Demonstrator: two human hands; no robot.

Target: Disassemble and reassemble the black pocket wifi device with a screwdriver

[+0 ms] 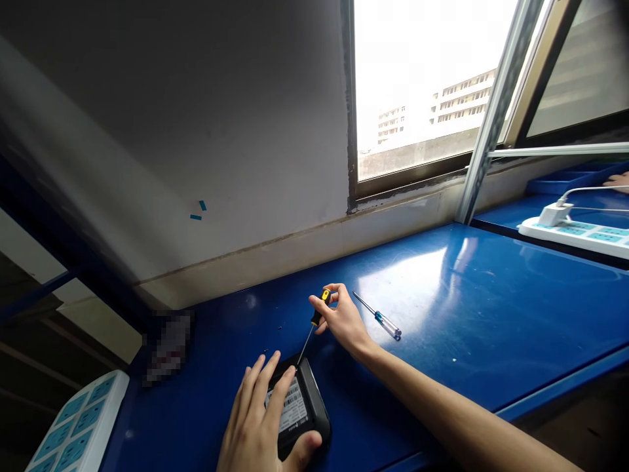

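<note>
My right hand [341, 321] grips the black and yellow handle of a screwdriver [324, 300]. Its thin shaft slants down, the tip meeting the far corner of a black device [314, 393] that lies on the blue table. A white label with barcodes [293, 408] covers part of the device's upper face. My left hand [263, 406] rests over the device with fingers stretched out, the index fingertip close to the screwdriver's tip. Right of my right hand lies a second screwdriver [386, 322] with a clear handle. Two tiny dark bits, perhaps screws, sit beyond the device.
A white power strip [81, 423] stands at the lower left, near a blurred-out patch [170, 347]. At the right, another power strip [580, 233] holds a plugged-in white adapter [555, 213]. A metal post [491, 124] rises by the window. Part of another person's hand [616, 181] shows at the right edge.
</note>
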